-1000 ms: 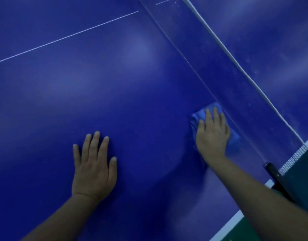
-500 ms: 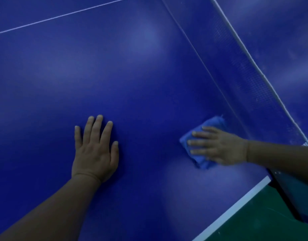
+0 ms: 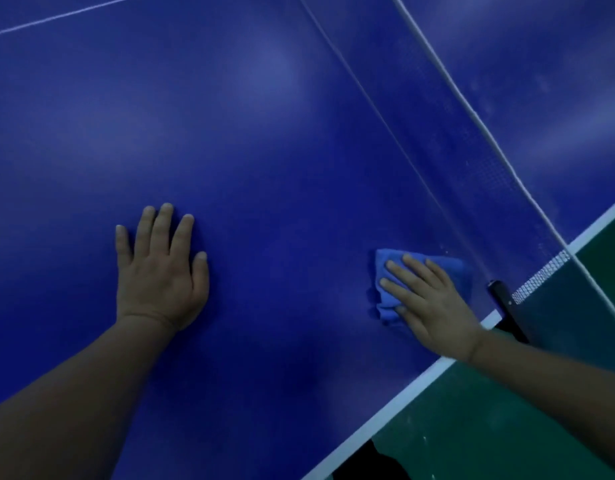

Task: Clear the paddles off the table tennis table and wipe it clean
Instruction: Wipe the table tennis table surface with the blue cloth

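Note:
The blue table tennis table (image 3: 264,150) fills most of the view. My left hand (image 3: 160,271) lies flat on it, fingers straight and spread. My right hand (image 3: 427,303) presses a folded blue cloth (image 3: 385,271) onto the table with straight fingers, close to the net and the table's white side edge. No paddle is in view.
The net (image 3: 455,140) runs diagonally from top centre to the right, ending at a black net post (image 3: 505,303) clamped on the table's edge. Beyond the white edge line (image 3: 385,420) lies green floor (image 3: 507,427).
My right hand has swept the cloth about beside the net, fingers turning from pointing left to pointing up-left, and now lies nearer the table's edge. My left hand stays flat in place.

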`<state>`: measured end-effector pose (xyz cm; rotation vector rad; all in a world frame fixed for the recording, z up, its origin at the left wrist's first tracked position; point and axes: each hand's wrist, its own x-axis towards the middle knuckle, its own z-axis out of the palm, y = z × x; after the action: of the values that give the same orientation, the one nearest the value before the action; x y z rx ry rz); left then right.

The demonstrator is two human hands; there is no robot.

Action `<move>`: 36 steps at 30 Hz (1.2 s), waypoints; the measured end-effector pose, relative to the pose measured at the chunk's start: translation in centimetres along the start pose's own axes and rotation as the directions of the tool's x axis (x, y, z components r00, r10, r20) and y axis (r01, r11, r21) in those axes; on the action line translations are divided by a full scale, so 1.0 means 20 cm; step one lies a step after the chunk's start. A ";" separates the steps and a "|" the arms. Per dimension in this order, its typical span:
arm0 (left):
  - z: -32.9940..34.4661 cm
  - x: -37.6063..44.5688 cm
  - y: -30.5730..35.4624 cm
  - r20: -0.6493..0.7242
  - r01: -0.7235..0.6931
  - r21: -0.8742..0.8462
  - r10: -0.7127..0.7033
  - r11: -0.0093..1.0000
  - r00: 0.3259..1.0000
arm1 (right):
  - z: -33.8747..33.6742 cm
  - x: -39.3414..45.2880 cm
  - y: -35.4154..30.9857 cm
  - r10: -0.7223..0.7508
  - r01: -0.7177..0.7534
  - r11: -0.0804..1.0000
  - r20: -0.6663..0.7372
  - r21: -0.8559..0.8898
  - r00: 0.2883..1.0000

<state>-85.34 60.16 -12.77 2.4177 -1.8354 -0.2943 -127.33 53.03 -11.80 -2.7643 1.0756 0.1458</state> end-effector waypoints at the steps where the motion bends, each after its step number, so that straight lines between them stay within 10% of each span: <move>1: 0.00 -0.01 0.01 -0.019 0.019 -0.007 -0.020 1.000 1.000 | 0.01 -0.03 -0.04 0.073 -0.073 0.997 -0.011 0.010 0.997; 11: 0.07 -0.23 0.41 -0.080 -0.173 -0.133 0.164 0.976 0.983 | -0.12 1.19 -0.24 0.689 -0.633 0.714 -0.138 0.300 0.712; 21: 0.09 -0.24 0.45 0.102 -0.189 -0.093 0.198 0.978 0.975 | 0.06 0.17 -0.18 0.975 -0.932 0.216 -0.117 0.290 0.189; 28: 0.09 -0.24 0.43 0.139 -0.176 -0.085 0.187 0.981 0.972 | -0.01 0.66 -0.09 0.894 -0.864 0.448 -0.149 0.232 0.423; 33: 0.08 -0.24 0.44 0.158 -0.170 -0.072 0.179 0.983 0.971 | 0.05 0.10 -0.17 0.968 -0.955 0.190 -0.207 0.229 0.143; 36: 0.07 -0.24 0.44 0.154 -0.166 -0.076 0.176 0.983 0.972 | 0.06 0.09 -0.20 0.981 -0.955 0.160 -0.151 0.251 0.125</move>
<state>-95.21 62.37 -12.00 2.2349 -2.0516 -0.5374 -123.38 55.01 -12.74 -1.4352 2.7340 -0.1698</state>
